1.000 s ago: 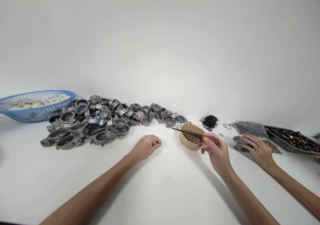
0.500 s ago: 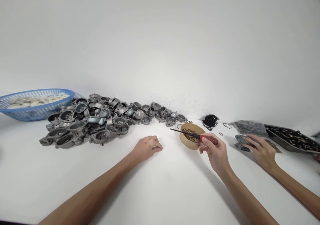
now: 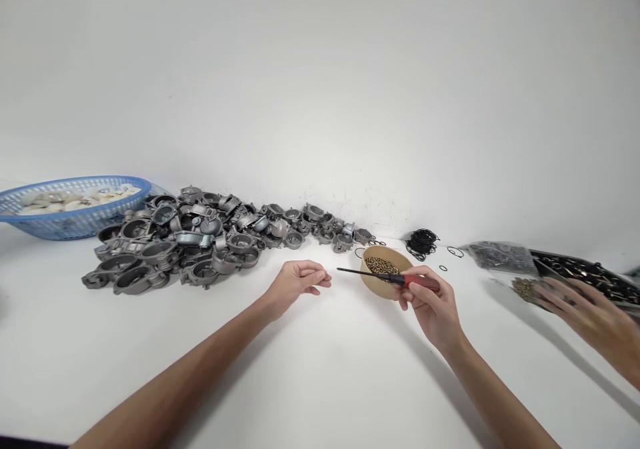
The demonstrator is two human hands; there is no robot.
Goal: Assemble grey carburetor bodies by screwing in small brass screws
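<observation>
My right hand (image 3: 434,310) grips a screwdriver (image 3: 421,282) by its red handle. Its dark shaft points left, the tip a short way from my left fingers. My left hand (image 3: 299,285) is raised a little over the white table, thumb pressed to the fingers in a pinch; whatever may be between them is too small to make out. Behind the screwdriver stands a tan bowl (image 3: 379,290) full of small brass-coloured screws (image 3: 384,266). To the left, a heap of grey cast-metal bowl-shaped parts (image 3: 200,236) lies along the wall.
A blue basket (image 3: 75,226) of pale pieces stands far left. Black rubber rings (image 3: 421,242) lie behind the bowl. At right are a plastic bag (image 3: 503,257), a tray of dark and brass parts (image 3: 590,272), a small brass pile (image 3: 524,289) and another person's blurred hand (image 3: 595,316).
My left hand has turned and lifted slightly, its thumb now showing. The screwdriver has tilted nearer to level. The other person's hand has moved right, and the grey part has left its spot.
</observation>
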